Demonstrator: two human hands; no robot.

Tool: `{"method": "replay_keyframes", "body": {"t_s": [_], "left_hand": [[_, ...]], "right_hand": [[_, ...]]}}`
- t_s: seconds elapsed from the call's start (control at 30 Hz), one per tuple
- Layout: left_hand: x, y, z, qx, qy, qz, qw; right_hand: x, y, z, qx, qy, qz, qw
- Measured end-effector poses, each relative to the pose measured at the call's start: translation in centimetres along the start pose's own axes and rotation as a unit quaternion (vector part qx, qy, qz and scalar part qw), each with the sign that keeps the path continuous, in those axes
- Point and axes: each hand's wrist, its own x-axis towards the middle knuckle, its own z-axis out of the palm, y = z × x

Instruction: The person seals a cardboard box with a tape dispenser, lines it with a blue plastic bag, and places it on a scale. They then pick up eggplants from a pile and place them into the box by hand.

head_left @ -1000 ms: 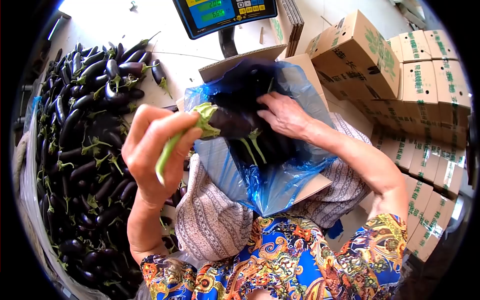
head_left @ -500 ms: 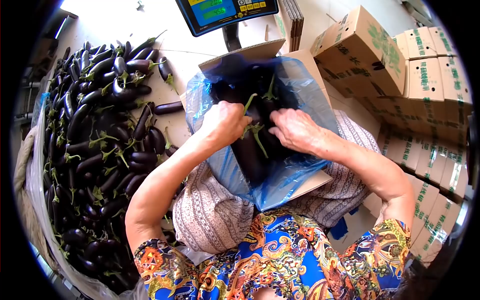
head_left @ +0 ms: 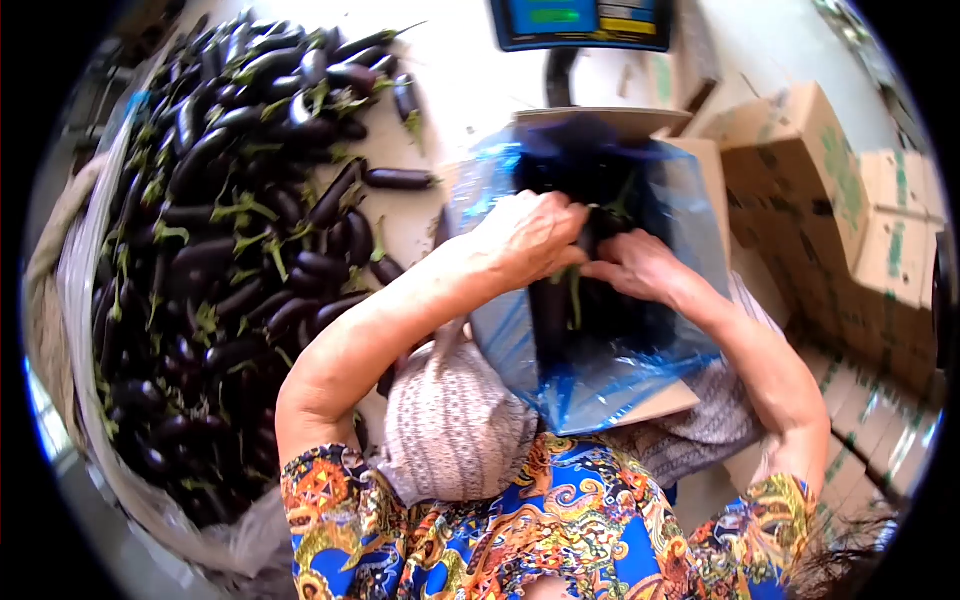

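Observation:
Dark purple eggplants [head_left: 560,325] with green stems lie in a cardboard box [head_left: 655,405] lined with a blue plastic bag [head_left: 500,325], in front of my lap. My left hand [head_left: 545,238] is over the middle of the box, its fingers curled onto an eggplant by the stem end. Close beside it, my right hand [head_left: 642,265] is also closed, fingers bent around the dark eggplant between the two hands. Motion blur and shadow in the bag hide the exact grip of the fingertips.
A large heap of eggplants [head_left: 230,250] in clear plastic sheeting [head_left: 85,260] covers the left side. Behind the box stands a scale display [head_left: 585,25] on a post. Printed cardboard boxes [head_left: 790,170] are stacked at the right.
The view has turned, so the scene sits further right. My hands have drawn closer together above the eggplants in the box, the left one moving toward the right.

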Motion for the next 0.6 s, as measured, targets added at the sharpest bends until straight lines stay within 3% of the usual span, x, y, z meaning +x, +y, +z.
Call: {"method": "replay_keyframes", "body": {"t_s": [0.07,0.13,0.2,0.27,0.33,0.4,0.47,0.57,0.6], "left_hand": [[-2.2,-1.7,-3.0,-0.099,0.131,0.038,0.986],[-6.2,-3.2,-6.8,-0.27,0.152,-0.133,0.941],[-10.9,-7.3,-7.3,-0.315,0.228,-0.238,0.89],[-16.3,-11.8,-6.1,-0.293,0.279,-0.352,0.844],[-22.3,-16.8,-1.0,-0.214,0.309,-0.438,0.816],[-27.0,-18.6,3.8,-0.165,0.256,-0.479,0.823],[-30.2,-18.7,8.8,0.052,0.239,-0.431,0.868],[-29.9,-17.3,13.8,-0.025,0.211,-0.428,0.878],[-28.8,-17.1,15.3,-0.024,0.257,-0.438,0.861]], "right_hand": [[0.5,0.2,1.2,-0.011,0.055,-0.038,0.998],[0.7,-0.1,0.7,-0.059,0.023,0.007,0.998],[0.8,0.2,0.9,-0.07,0.03,-0.001,0.997],[0.7,0.2,1.0,-0.06,0.048,-0.011,0.997],[0.7,-0.2,0.4,-0.022,0.015,0.025,0.999],[0.0,-1.7,-0.6,-0.005,0.019,0.035,0.999],[-0.7,-2.6,-1.3,0.018,0.025,0.045,0.999],[-1.7,-3.2,-1.9,0.034,0.02,0.063,0.997],[-1.7,-3.4,-1.9,0.027,0.024,0.045,0.998]]}}
